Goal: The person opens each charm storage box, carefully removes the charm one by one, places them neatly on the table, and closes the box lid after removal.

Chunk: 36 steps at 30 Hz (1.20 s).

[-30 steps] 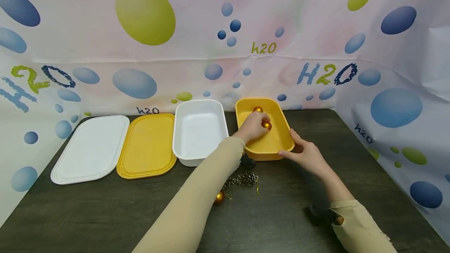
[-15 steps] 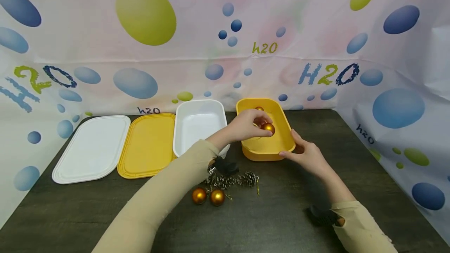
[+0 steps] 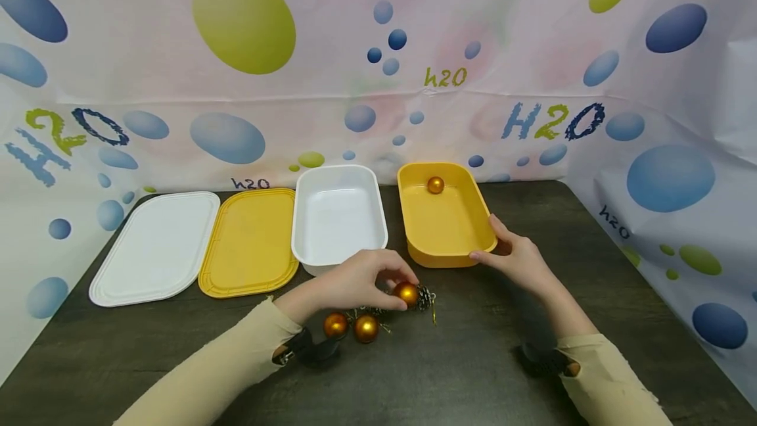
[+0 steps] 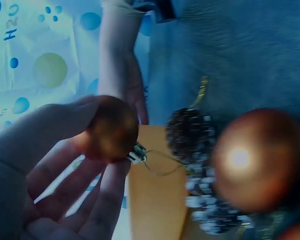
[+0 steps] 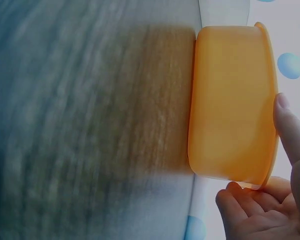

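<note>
Left grip (image 3: 367, 278) pinches a ball (image 3: 406, 293), right grip (image 3: 520, 260) holds yellow box (image 3: 446, 225); one ball (image 3: 435, 185) lies inside, two balls (image 3: 366, 329) and cones (image 4: 186, 134) outside.

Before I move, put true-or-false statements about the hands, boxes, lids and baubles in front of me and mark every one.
1. The left hand holds a gold bauble. True.
2. The right hand touches nothing. False: it grips the yellow box at a near corner.
3. The yellow lid lies between the white lid and the white box. True.
4. Three baubles lie inside the yellow box. False: only one bauble does.
5. Two other gold baubles lie on the dark table. True.
</note>
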Tool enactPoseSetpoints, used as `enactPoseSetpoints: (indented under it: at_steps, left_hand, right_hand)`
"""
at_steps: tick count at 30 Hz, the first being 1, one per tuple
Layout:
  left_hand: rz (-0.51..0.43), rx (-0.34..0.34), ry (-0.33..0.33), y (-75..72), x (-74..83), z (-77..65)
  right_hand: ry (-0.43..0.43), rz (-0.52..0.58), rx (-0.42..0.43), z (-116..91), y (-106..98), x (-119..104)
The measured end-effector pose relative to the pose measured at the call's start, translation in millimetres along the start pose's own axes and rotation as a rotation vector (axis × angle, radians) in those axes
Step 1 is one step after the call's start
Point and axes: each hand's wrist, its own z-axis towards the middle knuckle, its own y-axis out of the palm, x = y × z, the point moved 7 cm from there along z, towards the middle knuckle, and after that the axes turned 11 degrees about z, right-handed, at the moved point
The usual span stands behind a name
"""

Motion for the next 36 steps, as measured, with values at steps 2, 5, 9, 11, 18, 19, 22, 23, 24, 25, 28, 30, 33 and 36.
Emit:
enactPoseSetpoints:
  at_steps: [2, 5, 9, 11, 18, 19, 22, 23, 24, 25, 28, 30, 33, 36]
  left_hand:
    - [0.030, -0.029, 0.038, 7.1, -0.2, -6.9]
    - [0.076, -0.071, 0.077, 16.9, -0.6, -13.8]
    - [0.110, -0.112, 0.098, 27.3, -1.3, -16.7]
    - [0.124, -0.127, 0.100, 30.7, -1.1, -16.6]
    - [0.194, -0.143, 0.119, 37.5, -1.1, -15.9]
    - [0.201, -0.142, 0.120, 38.0, -1.3, -15.9]
    - [0.218, -0.137, 0.112, 38.5, -1.2, -16.0]
    - [0.229, -0.136, 0.109, 38.9, -1.5, -15.8]
    - [0.242, -0.136, 0.106, 39.3, -1.7, -15.5]
    - [0.253, -0.135, 0.104, 39.6, -1.7, -15.2]
    - [0.286, -0.134, 0.105, 40.7, -1.0, -14.1]
    - [0.295, -0.131, 0.111, 41.5, -0.3, -13.9]
    - [0.304, -0.125, 0.125, 42.1, 1.2, -13.9]
    - [0.310, -0.121, 0.126, 42.2, 1.6, -14.0]
  right_hand:
    - [0.002, 0.000, 0.000, 0, 0, 0]
    - [0.004, 0.003, -0.003, -1, 0, -1]
    - [0.007, 0.010, -0.003, -2, 0, 0]
    - [0.009, 0.012, -0.002, -2, 0, 0]
    - [0.007, -0.002, 0.001, -1, 1, 1]
    - [0.007, -0.005, 0.002, -1, 1, 1]
    - [0.007, -0.005, 0.004, -1, 1, 1]
    - [0.009, -0.005, 0.004, -2, 1, 1]
    - [0.009, -0.004, 0.004, -2, 1, 1]
    - [0.010, -0.005, 0.004, -2, 0, 1]
    - [0.013, -0.005, 0.005, -2, 0, 1]
    - [0.016, -0.004, 0.004, -2, 0, 1]
    - [0.017, -0.003, 0.003, -2, 1, 1]
    - [0.014, -0.002, 0.003, -1, 1, 1]
